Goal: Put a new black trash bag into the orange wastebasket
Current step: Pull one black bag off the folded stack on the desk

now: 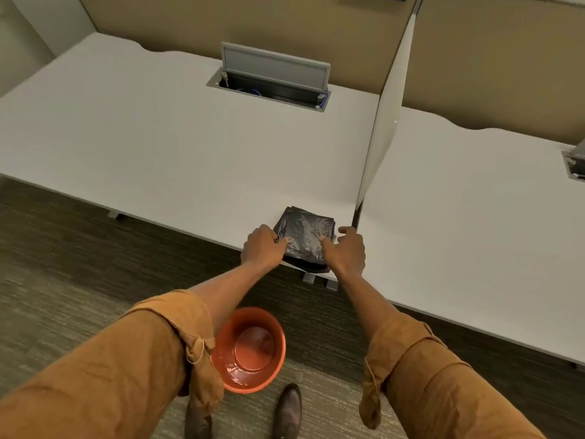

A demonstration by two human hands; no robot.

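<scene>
Both hands work the folded black trash bag [305,240] at the desk's [158,147] front edge, left hand [262,248] pinching its corner, right hand [346,251] spread loosely alongside, so thin stuck layers may slip floorward, missing the orange wastebasket [250,350].

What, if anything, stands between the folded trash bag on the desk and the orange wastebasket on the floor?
Nothing visible. Both hands, left hand and right hand, touch the folded black trash bag at the desk edge; the empty orange wastebasket stands open below.

White desks [158,137], upright divider panel [384,122], tan partition wall [190,17], striped carpet [63,264]
</scene>
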